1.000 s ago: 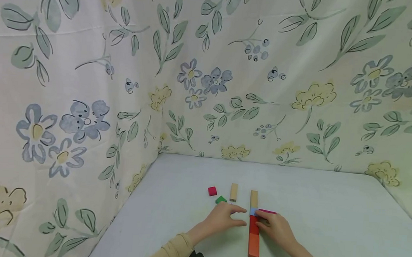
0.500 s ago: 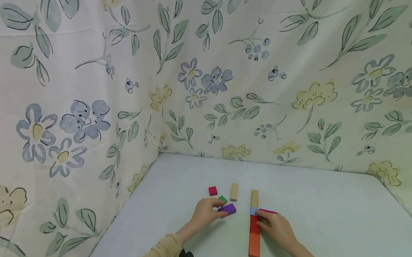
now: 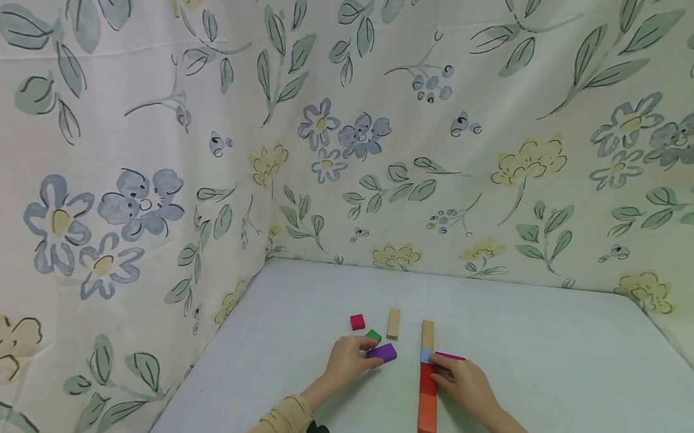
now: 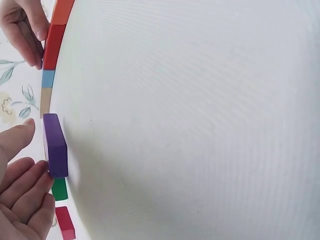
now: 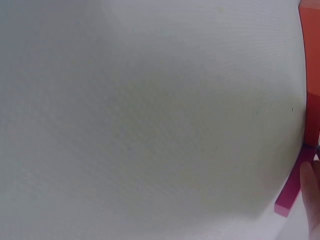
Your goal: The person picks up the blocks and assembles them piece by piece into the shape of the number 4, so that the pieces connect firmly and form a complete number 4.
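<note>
A purple block (image 3: 382,353) lies on the table with my left hand (image 3: 348,360) around its left end. In the left wrist view, the left thumb stands apart from the purple block (image 4: 55,145) and the fingertips are right at its edge. My right hand (image 3: 468,385) rests at a straight row of blocks: its index fingertip overlaps a light blue block (image 3: 426,357), its thumb is beside a red block (image 3: 427,379). A magenta block (image 5: 295,182) juts out to the right there, with a finger along it. An orange block (image 3: 427,413) ends the row nearest me; a natural wood block (image 3: 428,335) ends it farthest away.
Behind the purple block are a green block (image 3: 373,336), a small crimson block (image 3: 357,322) and a loose natural wood block (image 3: 394,323). A white table (image 3: 551,358) carries everything. Floral fabric (image 3: 418,200) hangs at its back and left.
My left hand has moved left from beside the row to the purple block, arriving by half a second ago and staying there. My right hand and the row keep their places.
</note>
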Motion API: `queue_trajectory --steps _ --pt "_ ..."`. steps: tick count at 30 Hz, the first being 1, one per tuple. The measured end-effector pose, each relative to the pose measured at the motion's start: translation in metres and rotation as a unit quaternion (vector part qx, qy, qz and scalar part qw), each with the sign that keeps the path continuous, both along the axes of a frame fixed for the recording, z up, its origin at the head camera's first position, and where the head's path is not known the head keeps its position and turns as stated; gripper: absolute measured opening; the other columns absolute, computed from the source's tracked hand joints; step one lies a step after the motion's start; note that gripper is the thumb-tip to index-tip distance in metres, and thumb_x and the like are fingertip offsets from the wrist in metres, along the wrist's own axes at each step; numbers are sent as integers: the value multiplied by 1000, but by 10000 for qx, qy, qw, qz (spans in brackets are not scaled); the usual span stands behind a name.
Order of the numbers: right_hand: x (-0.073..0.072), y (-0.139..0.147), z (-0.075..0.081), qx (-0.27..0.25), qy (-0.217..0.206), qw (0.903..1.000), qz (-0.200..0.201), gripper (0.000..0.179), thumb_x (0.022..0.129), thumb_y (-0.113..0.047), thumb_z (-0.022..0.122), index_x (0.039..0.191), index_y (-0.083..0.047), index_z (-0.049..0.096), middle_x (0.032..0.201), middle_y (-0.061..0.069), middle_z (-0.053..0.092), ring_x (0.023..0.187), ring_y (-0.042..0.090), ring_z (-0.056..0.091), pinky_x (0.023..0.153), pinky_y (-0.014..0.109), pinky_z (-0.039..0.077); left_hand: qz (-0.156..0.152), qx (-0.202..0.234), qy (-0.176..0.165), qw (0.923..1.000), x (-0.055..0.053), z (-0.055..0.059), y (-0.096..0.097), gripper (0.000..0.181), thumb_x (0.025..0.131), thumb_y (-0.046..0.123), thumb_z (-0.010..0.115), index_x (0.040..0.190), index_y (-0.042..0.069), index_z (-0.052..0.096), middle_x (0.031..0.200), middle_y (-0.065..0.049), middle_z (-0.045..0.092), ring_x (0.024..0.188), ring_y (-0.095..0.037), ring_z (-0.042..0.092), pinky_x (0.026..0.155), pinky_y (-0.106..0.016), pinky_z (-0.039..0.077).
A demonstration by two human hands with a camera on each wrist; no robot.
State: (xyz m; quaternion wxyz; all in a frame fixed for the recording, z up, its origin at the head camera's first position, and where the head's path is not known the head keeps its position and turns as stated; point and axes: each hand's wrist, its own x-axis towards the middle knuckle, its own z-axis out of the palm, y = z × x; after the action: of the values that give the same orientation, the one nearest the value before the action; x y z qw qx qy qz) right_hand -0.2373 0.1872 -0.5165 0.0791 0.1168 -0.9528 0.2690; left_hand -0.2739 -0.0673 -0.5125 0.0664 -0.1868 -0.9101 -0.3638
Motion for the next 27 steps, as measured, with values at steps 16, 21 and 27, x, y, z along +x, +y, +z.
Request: queue_trajectory --steps 16,21,27 --pt "2 -3 4 -7 -154 9999 -66 35 74 -14 78 109 -10 72 99 3 73 81 13 66 71 30 56 -67 -400 67 9992 -11 -1 -2 37 72 24 82 102 5 73 95 -5 74 85 -15 69 72 -23 53" --pt "2 -3 4 -11 -160 9999 -11 35 75 -14 78 109 -9 72 100 4 73 82 14 67 71 30 57 -120 -456 -50 9989 -14 -4 -5 39 71 25 83 104 6 73 96 -4 74 87 -15 67 76 -26 52" --pt "2 -2 3 -15 -119 9999 3 35 75 -14 78 109 -9 72 99 4 73 82 14 67 71 30 57 -167 -327 -102 9993 -13 -7 -9 40 69 22 84 104 6 72 99 -4 73 92 -16 66 82 -31 51"
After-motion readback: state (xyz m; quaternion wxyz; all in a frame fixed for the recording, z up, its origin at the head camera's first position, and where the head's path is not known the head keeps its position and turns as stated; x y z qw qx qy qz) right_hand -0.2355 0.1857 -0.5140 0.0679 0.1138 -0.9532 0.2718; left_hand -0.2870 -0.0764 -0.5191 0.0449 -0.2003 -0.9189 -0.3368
